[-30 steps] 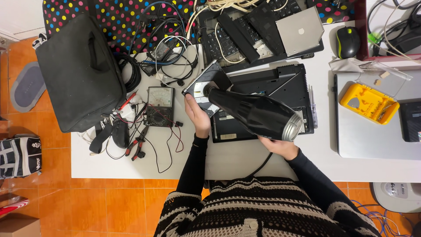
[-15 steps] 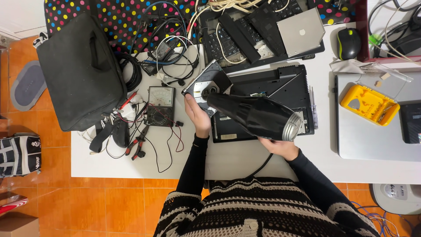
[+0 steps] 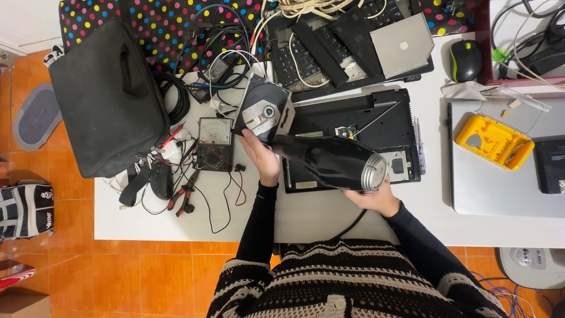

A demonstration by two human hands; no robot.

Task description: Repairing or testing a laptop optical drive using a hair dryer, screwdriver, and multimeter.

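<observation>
A: Okay, left to right. Far left edge of the bench: black laptop bag (image 3: 109, 97). Beside it an analog multimeter (image 3: 213, 144) with leads, and red-handled pliers (image 3: 183, 197) nearer the front edge.

B: Hands?

A: Person's left hand (image 3: 262, 156) sits just right of the meter, fingers clamped on the lower edge of an optical drive (image 3: 265, 112), which is tilted up off the bench. Right hand (image 3: 376, 197) is near the front edge at centre, fingers wrapped under the rear end of a black hair dryer (image 3: 332, 162). Dryer lies across over the opened black laptop (image 3: 376, 126), nozzle toward the drive, metal grille end toward the person. Cannot tell if the nozzle touches the drive.

B: Handling?

A: Drive looks light, stiff, thin sheet metal; probably best held by the edges, off the exposed lens hub. Dryer body is glossy, likely slippery, moderately heavy; rear barrel is where the grip is, cord trails toward the person.

B: Arm pose?

A: Both forearms reach forward from the body, left nearly straight, right elbow out.

B: Further right?

A: Yellow bit case (image 3: 485, 141) toward the right edge, mouse (image 3: 465, 59) toward the back right corner.
</observation>
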